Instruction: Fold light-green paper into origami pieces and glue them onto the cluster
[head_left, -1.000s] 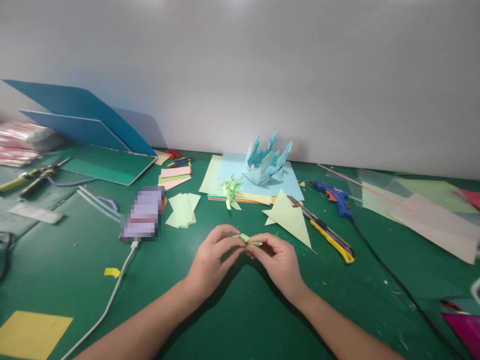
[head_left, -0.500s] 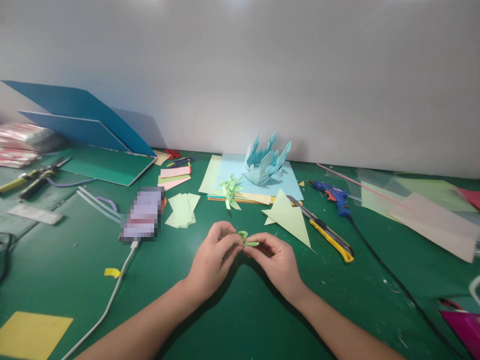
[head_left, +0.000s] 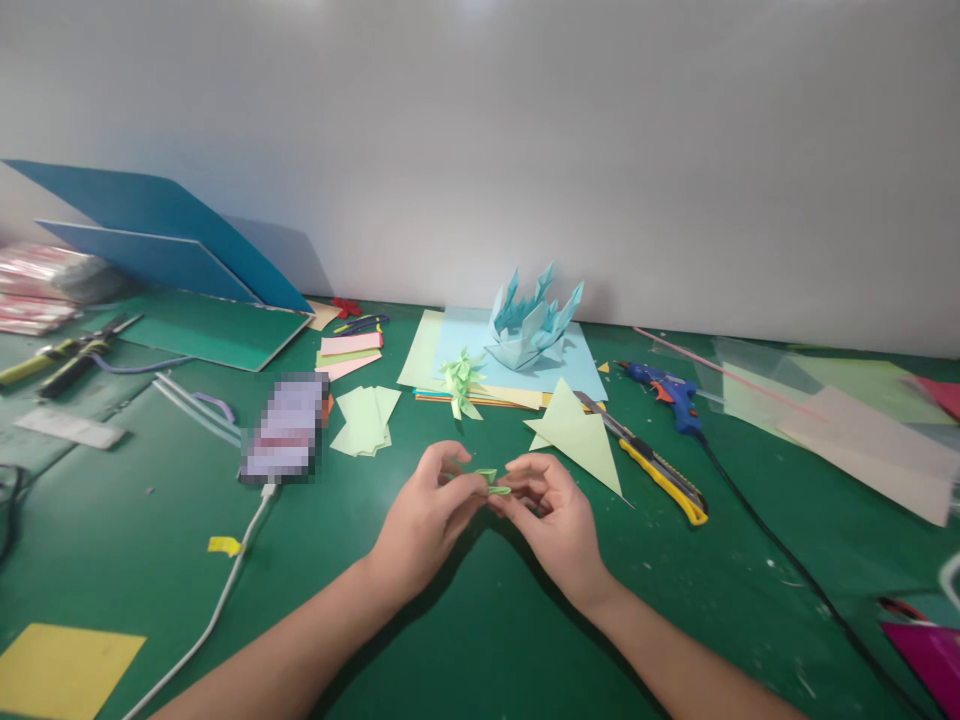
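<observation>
Both hands meet over the green table (head_left: 480, 640) at its middle. My left hand (head_left: 427, 515) and my right hand (head_left: 551, 515) each pinch one end of a small folded light-green paper piece (head_left: 491, 482), held just above the surface. Fingers of both hands are curled round it. Just beyond the right hand lies a light-green paper triangle (head_left: 577, 432). A finished small green folded figure (head_left: 461, 382) sits on a stack of coloured sheets (head_left: 450, 355) farther back.
A blue folded paper crown (head_left: 534, 318) stands at the back. A yellow utility knife (head_left: 660, 470) and a blue glue gun (head_left: 671, 392) with its cord lie right. A phone (head_left: 286, 428) on a white cable, cut green slips (head_left: 365, 418), blue boards (head_left: 165, 240) and pliers (head_left: 67, 352) lie left.
The small green piece has been turned and folded tighter between the fingertips. My right hand's fingers have lifted and spread slightly. Both hands stay in the same spot.
</observation>
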